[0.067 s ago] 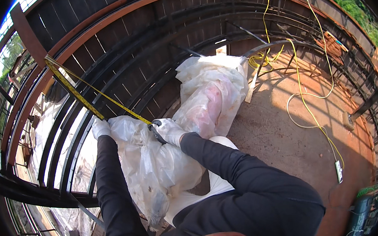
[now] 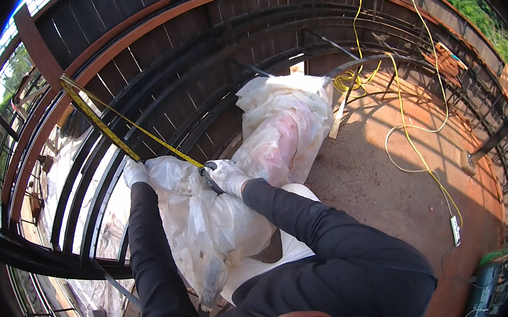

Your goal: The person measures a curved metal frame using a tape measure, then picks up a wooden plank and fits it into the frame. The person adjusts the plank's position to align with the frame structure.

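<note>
Fine dark graduations run along the yellow blade of a tape measure [image 2: 102,123], too small to read here. The blade is a thin, flat strip in two runs that meet at a sharp corner by the lower end of a flat reddish-brown bar [image 2: 39,49], up and to the left of the hands. The broad marked run slopes down to the left hand [image 2: 136,173]; the narrower one crosses to the right hand [image 2: 226,175]. Both hands wear white gloves. The left is closed on the blade's lower end, its fingertips mostly hidden; the right is wrapped around the dark, rounded tape case [image 2: 212,182].

Crumpled, translucent plastic sheeting [image 2: 217,228] bunches beneath the hands, and more of it wraps a long, pinkish bundle [image 2: 283,131] beyond the right hand. Smooth black bars [image 2: 104,181] curve past the left hand, in front of a wall of dark vertical panels [image 2: 91,14]. On the worn brown floor [image 2: 357,188], a yellow cord [image 2: 408,137] trails to a white power strip [image 2: 455,230], and a dark teal cylindrical tank [image 2: 484,293] lies at lower right.

Against the earlier frame, the hands, tape and sheeting show practically no shift.
</note>
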Motion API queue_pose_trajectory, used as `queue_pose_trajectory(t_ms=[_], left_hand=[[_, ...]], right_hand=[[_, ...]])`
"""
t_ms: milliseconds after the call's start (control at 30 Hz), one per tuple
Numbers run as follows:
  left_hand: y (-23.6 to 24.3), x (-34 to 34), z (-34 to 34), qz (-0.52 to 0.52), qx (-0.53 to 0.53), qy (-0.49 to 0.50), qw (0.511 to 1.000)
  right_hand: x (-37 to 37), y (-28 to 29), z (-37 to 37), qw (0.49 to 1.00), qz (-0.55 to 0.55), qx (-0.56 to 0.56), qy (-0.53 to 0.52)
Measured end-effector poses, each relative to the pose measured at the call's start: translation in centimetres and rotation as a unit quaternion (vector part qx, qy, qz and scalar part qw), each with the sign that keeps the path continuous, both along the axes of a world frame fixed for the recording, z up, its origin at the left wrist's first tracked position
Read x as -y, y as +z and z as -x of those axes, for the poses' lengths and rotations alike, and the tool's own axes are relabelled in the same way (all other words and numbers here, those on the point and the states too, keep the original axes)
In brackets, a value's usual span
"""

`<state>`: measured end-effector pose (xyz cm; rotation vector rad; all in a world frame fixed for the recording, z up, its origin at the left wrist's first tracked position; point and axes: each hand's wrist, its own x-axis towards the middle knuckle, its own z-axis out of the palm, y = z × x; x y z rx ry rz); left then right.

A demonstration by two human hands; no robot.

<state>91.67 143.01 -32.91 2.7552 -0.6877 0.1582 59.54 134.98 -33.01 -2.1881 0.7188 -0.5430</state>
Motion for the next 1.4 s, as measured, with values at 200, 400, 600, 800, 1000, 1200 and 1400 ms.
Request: queue_pose_trajectory(t_ms=[200,400,600,800,1000,1200,1400], left_hand=[[0.0,0.9,-0.1,0.012,0.011,-0.003,1.000],[0.3,0.6,0.0,0.010,-0.003,0.002,1.000],[1.2,0.6,0.9,0.014,-0.014,0.015,1.000],[0.4,0.6,0.0,-0.009,-0.030,0.017,0.999],[1.2,0.8,1.0,-0.009,-0.021,0.009,1.000],[1.0,0.7,1.0,0.004,-0.012,0.012,1.000],[1.0,0.7,0.6,0.013,-0.036,0.026,0.999]], right_hand=[[1.0,-0.1,0.0,1.000,-0.001,0.012,0.002],[0.4,1.5,0.2,0.998,-0.059,-0.008,0.000],[0.7,0.4,0.3,0.999,0.041,0.015,0.027],[0.5,1.4,0.0,0.998,-0.041,-0.040,0.003],[1.2,-0.5,-0.3,1.000,0.009,-0.012,0.010],[0.9,-0.3,-0.1,1.000,-0.027,0.005,-0.004],[1.0,-0.1,-0.6,0.999,0.039,-0.012,0.029]])
